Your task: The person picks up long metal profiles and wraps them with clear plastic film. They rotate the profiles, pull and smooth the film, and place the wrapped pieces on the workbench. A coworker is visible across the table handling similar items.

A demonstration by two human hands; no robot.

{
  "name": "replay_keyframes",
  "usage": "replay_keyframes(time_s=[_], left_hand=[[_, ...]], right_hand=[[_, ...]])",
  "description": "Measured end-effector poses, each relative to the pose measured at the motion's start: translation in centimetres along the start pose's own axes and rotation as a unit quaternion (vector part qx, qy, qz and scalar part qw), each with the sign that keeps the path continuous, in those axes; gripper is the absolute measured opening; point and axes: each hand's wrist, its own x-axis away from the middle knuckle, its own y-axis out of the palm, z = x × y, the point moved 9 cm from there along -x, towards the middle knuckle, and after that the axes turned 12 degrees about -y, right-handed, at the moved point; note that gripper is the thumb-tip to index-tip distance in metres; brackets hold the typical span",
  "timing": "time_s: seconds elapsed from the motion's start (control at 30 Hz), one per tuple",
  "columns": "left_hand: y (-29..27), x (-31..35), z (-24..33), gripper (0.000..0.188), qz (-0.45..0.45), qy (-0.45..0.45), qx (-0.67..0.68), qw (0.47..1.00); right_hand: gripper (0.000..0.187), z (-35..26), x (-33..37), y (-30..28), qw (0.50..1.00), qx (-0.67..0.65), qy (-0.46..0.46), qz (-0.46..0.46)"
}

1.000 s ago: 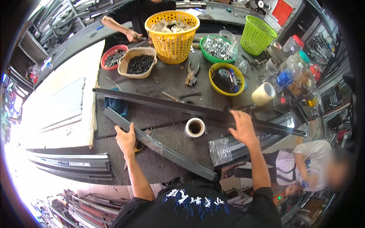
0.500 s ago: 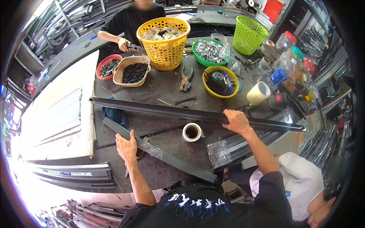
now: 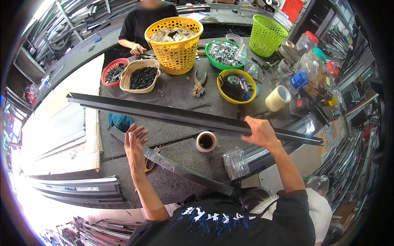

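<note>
A long black metal profile (image 3: pixel 164 111) stretches across the bench, and my right hand (image 3: pixel 262 132) is closed around it right of its middle. Its left end sticks out over the edge of the cardboard. My left hand (image 3: pixel 134 148) is open, fingers apart and empty, over a shorter grey profile (image 3: pixel 184 170) that lies slantwise on the bench; whether it touches is unclear. Beside that hand, a yellow-handled tool (image 3: pixel 149 165) is partly hidden under the grey profile. A teal cloth (image 3: pixel 120 120) lies behind its far end. Between my hands stands a wrap roll (image 3: pixel 206 150).
Behind the long profile stand a yellow basket (image 3: pixel 174 55), a green basket (image 3: pixel 266 39), small trays of parts, pliers (image 3: pixel 199 85) and a tape roll (image 3: pixel 278 98). More profiles (image 3: pixel 78 188) lie front left. Across the bench sits a co-worker (image 3: pixel 143 26); another person (image 3: pixel 316 213) is at my right.
My left hand has let go of the grey profile and opened. The long profile, in my right hand, has shifted left, its left end swinging up. The co-worker across has moved a hand.
</note>
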Motion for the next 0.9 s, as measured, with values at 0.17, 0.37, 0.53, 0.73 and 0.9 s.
replay_keyframes(time_s=[0.17,0.37,0.53,0.73,0.9], left_hand=[[2.7,-2.8,-0.9,0.053,-0.065,0.026,0.274,0.959],[2.3,-3.1,-1.6,0.033,-0.028,0.026,0.225,0.974],[0.7,-3.0,-3.2,0.027,0.004,-0.003,0.233,0.972],[-0.9,-3.6,-3.8,0.029,0.042,0.017,0.221,0.974],[-0.3,-3.6,-3.2,0.029,0.041,0.045,0.22,0.974]], right_hand=[[0.056,-1.6,0.4,-0.1,0.999,-0.032,-0.009,0.02],[0.057,-2.3,1.2,0.3,0.997,-0.076,-0.014,0.001],[0.052,-2.6,1.9,1.4,0.991,-0.121,-0.009,-0.053],[0.048,-3.1,1.9,1.4,0.991,-0.126,-0.02,-0.039],[0.042,-3.4,1.8,-0.6,0.993,-0.103,-0.059,0.015]])
